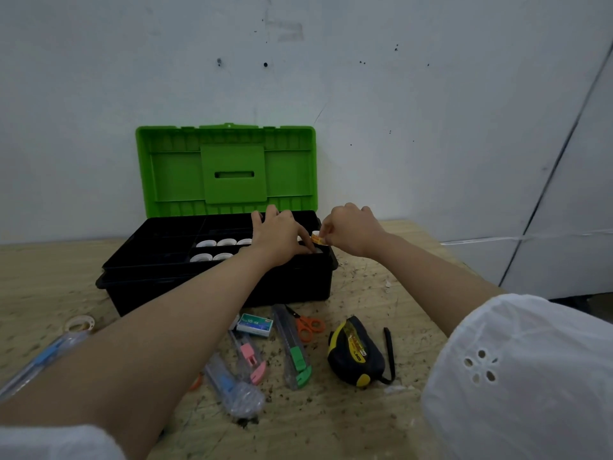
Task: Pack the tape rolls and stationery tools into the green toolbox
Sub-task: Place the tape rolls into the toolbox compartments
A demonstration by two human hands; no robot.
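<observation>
Toolbox point(172, 180) stands open at the back of the wooden table point(365, 426), hard against the wall, its green lid upright and its black upper tray point(166, 240) showing. From where I stand the job looks about half done. Five white-cored tape rolls point(215, 243) already sit in two rows in the tray's right-hand compartments. The right hand point(351, 230) pinches a small orange-labelled tape roll point(319, 239) between thumb and fingertips, just over the tray's right end. The left hand point(278, 237) lies over that same end with its fingers spread. Its tips dip out of sight, so I cannot tell whether it holds anything.

Plenty waits on the table in front of the box: a clear tape roll point(79, 323) off to the left, a staple box point(254, 324), orange scissors point(306, 325), green point(295, 350), pink point(250, 356) and blue point(229, 383) utility knives, and a yellow-and-black tape measure point(351, 353). A blue-and-clear tool point(43, 360) at the left edge is too blurred to name.

For room, the tray's left compartments look unfilled, and the right end is crowded with both hands close together. The box's right wall is near the table's right edge. The loose tools lie bunched between the forearms, so I would expect any reach back to pass close over them.
</observation>
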